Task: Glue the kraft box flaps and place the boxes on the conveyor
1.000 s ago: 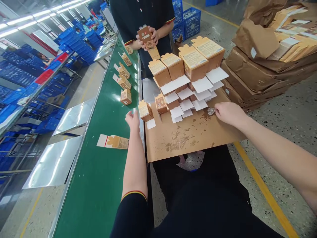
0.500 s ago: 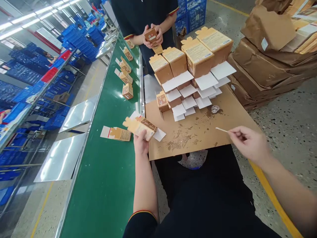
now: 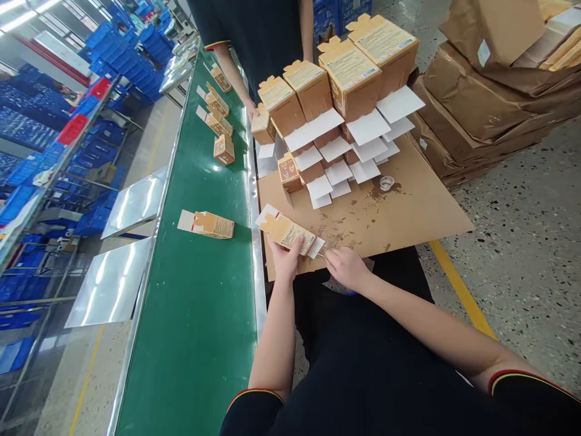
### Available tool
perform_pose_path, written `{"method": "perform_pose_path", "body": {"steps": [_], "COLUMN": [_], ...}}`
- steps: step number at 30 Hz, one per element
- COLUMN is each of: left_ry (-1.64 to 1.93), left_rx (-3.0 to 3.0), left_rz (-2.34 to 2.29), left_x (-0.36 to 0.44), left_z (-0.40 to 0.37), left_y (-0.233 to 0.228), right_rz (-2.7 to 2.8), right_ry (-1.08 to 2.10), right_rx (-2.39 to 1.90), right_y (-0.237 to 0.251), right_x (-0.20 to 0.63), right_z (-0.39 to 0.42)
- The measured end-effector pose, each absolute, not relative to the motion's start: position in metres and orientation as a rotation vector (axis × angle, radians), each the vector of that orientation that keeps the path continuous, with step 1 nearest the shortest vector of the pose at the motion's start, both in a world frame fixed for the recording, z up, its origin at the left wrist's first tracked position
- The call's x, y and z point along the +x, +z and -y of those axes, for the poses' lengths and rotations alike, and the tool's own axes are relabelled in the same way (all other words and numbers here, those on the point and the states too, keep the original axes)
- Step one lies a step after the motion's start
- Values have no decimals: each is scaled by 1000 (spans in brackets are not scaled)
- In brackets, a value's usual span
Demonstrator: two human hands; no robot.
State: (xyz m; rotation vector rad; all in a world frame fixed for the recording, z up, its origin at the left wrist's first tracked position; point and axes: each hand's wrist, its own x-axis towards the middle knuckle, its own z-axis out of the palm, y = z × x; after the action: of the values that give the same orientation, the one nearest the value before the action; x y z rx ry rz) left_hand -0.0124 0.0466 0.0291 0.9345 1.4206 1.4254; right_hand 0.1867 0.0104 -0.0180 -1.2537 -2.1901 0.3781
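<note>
Printed carton (image 3: 290, 233) tilts, gripped by the left hand (image 3: 285, 261), seemingly so its flap (image 3: 316, 247) faces the stick (image 3: 321, 255) the right hand (image 3: 347, 267) pinches.

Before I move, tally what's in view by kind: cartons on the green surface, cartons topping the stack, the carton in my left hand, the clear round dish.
Cartons on the belt on the green surface: 5
Cartons topping the stack: 4
Carton in your left hand: 1
Clear round dish: 1
Total: 11
</note>
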Motion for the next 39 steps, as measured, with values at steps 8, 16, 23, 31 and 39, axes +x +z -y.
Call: {"method": "perform_pose_path", "body": {"steps": [8, 16, 23, 31, 39], "left_ry": [1354, 1356, 1359, 1741, 1659], "left_rx": [1171, 1358, 1405, 1111, 845], "left_rz": [-1604, -1844, -1847, -1949, -2400], "left_x": [-5, 5, 16, -99, -215], "left_z": [-34, -22, -27, -17, 1], "left_y": [11, -9, -13, 33, 31], "right_rz": [2036, 1745, 1671, 1519, 1500], "right_ry": [349, 461, 671, 677, 660], "right_rx": [-1300, -1297, -1293, -1322, -1341], "right_y": [-14, 10, 16, 16, 25], "right_x": [217, 260, 255, 268, 280], "right_z": [-11, 28, 49, 45, 31]}}
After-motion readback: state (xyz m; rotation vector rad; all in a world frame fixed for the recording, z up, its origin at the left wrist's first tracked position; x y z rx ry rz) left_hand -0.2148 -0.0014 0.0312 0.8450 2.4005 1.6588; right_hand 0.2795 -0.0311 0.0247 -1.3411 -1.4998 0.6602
